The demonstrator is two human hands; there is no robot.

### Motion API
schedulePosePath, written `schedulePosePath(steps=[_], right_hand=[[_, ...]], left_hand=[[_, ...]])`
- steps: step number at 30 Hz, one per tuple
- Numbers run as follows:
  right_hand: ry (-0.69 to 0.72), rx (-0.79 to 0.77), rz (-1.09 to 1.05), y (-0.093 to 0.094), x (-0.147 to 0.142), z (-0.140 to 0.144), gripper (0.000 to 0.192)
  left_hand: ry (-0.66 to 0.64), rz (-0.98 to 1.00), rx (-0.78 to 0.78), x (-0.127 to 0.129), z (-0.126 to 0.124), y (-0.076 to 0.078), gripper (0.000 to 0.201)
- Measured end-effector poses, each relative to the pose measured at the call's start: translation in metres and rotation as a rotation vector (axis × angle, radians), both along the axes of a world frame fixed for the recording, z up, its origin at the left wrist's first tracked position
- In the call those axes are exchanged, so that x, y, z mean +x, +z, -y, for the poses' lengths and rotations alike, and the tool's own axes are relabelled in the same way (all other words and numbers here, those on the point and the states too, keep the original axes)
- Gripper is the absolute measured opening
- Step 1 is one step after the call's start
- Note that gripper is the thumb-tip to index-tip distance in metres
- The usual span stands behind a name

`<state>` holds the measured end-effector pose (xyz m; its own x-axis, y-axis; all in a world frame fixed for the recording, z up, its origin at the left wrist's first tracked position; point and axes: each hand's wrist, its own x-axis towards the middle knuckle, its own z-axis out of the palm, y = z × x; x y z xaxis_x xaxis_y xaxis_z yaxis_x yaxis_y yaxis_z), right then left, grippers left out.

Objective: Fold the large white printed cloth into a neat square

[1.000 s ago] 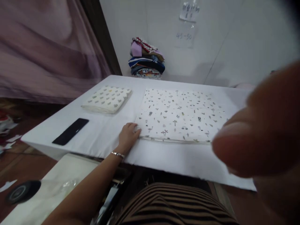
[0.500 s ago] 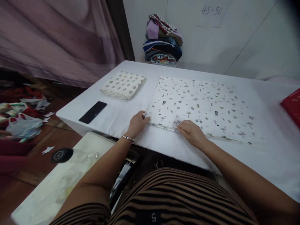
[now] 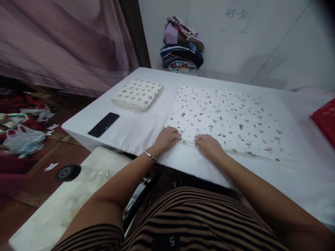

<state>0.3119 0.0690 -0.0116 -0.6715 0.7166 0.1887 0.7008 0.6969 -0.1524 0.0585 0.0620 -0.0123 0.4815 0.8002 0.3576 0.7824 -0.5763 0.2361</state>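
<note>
left hand (image 3: pixel 166 138) and right hand (image 3: pixel 208 145), fingers flat, press the near edge of the thin printed cloth (image 3: pixel 225 120).

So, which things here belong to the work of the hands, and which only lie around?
In hand:
left hand and right hand, both on the near edge of the spread printed cloth

Lying about:
folded printed cloth
black phone
clothes pile
red item

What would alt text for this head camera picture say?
Both hands, left hand and right hand, rest on the near edge of a patterned cloth spread on a white table. A folded cloth and black phone lie left.
</note>
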Motion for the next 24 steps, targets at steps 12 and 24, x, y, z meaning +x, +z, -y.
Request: schedulePosePath(steps=[12,24], right_hand=[[0.024,0.066,0.087,0.0011,-0.0031,0.0053,0.027],[0.111,0.07,0.027,-0.0011,0.0029,0.0052,0.028]], left_hand=[[-0.087,-0.139,0.054,0.0024,0.0009,0.0038,0.031],[-0.191,-0.127,0.048,-0.0068,0.002,0.0006,0.025]])
